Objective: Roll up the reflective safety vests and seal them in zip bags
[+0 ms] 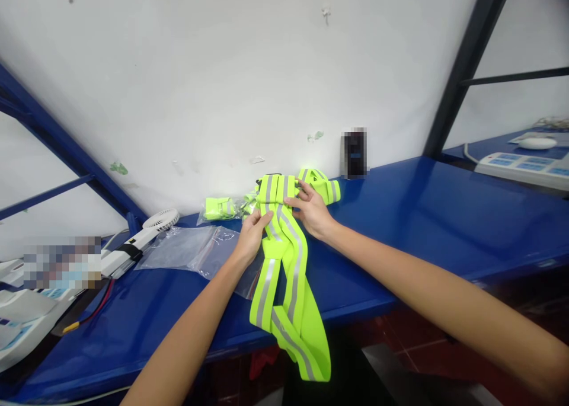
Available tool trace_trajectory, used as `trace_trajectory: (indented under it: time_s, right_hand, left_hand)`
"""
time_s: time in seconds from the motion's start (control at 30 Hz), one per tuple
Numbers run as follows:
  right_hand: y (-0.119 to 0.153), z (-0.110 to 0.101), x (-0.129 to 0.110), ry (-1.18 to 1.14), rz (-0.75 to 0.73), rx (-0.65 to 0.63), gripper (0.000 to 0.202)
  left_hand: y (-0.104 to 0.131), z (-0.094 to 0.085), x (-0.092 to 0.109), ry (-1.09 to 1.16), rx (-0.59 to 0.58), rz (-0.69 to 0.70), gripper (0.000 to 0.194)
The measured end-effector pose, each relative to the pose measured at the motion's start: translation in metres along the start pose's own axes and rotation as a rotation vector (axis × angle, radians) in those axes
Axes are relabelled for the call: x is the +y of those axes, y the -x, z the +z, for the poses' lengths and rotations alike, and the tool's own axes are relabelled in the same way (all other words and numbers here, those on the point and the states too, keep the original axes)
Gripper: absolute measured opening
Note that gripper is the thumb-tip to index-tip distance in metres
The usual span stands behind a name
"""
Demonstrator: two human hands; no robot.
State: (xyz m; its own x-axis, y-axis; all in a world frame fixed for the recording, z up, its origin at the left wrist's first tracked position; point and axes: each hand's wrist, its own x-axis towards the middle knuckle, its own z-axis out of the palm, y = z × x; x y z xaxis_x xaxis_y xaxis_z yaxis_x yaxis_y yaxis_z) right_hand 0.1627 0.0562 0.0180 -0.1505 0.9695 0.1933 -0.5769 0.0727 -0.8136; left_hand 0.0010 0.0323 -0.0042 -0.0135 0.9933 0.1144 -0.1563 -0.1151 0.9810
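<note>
Neon yellow reflective straps [296, 264] with silver stripes hang from my two hands, and their lower loops drop over the table's front edge. My left hand [253, 234] pinches the straps on their left side, thumb on top. My right hand [313, 210] grips the folded upper part from the right, thumb in front and fingers partly behind it. Behind my right hand lies another neon strap bundle [331, 189]. A folded neon strap in a clear bag [220, 208] lies against the wall, to the left.
Clear plastic bags [178, 246] lie flat left of my left hand. A white handheld fan [160, 219] and white devices [26, 311] with a red-black cable are at the left. A dark box [354, 154] stands by the wall on the blue table [422, 228].
</note>
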Motion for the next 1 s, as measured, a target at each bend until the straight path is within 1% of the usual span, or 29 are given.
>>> trace_trajectory:
  time_s: [0.07, 0.13, 0.23, 0.3, 0.43, 0.5, 0.6, 0.7, 0.77, 0.87, 0.93, 1.0]
  right_hand:
    - [0.001, 0.001, -0.002, -0.015, 0.013, -0.024, 0.072]
    - [0.001, 0.001, -0.002, -0.004, 0.013, -0.037, 0.072]
    - [-0.001, -0.001, 0.001, 0.059, -0.003, -0.054, 0.065]
    - [-0.003, -0.003, 0.004, 0.105, -0.028, -0.082, 0.062]
    - [-0.009, -0.007, 0.007, 0.214, -0.142, -0.158, 0.062]
    - [-0.011, -0.01, 0.008, 0.322, -0.225, -0.188, 0.059]
    - [-0.011, -0.013, 0.01, 0.489, -0.373, -0.223, 0.05]
    - [-0.008, -0.016, 0.012, 0.573, -0.471, -0.253, 0.04]
    - [-0.006, -0.017, 0.014, 0.592, -0.454, -0.258, 0.037]
    - [-0.005, -0.019, 0.017, 0.636, -0.389, -0.267, 0.039]
    - [-0.005, -0.019, 0.018, 0.662, -0.409, -0.278, 0.04]
    - [-0.006, -0.02, 0.017, 0.68, -0.465, -0.278, 0.039]
  left_hand:
    - [0.0, 0.0, 0.001, 0.049, -0.037, -0.024, 0.044]
    - [0.001, 0.001, 0.005, 0.078, -0.044, -0.05, 0.045]
    - [0.003, 0.002, 0.011, 0.109, -0.046, -0.077, 0.05]
    - [0.005, 0.002, 0.014, 0.13, -0.08, -0.107, 0.052]
    - [0.006, 0.0, 0.018, 0.133, -0.153, -0.188, 0.036]
    - [0.007, 0.001, 0.018, 0.129, -0.162, -0.2, 0.033]
    - [0.008, 0.004, 0.018, 0.125, -0.121, -0.173, 0.035]
    - [0.008, 0.007, 0.015, 0.12, -0.03, -0.113, 0.039]
    - [0.007, 0.008, 0.012, 0.107, 0.006, -0.083, 0.039]
    - [0.005, 0.008, 0.007, 0.042, 0.006, -0.023, 0.041]
    - [0.005, 0.008, 0.005, -0.001, 0.014, 0.028, 0.046]
    - [0.006, 0.009, 0.005, 0.006, 0.023, 0.067, 0.053]
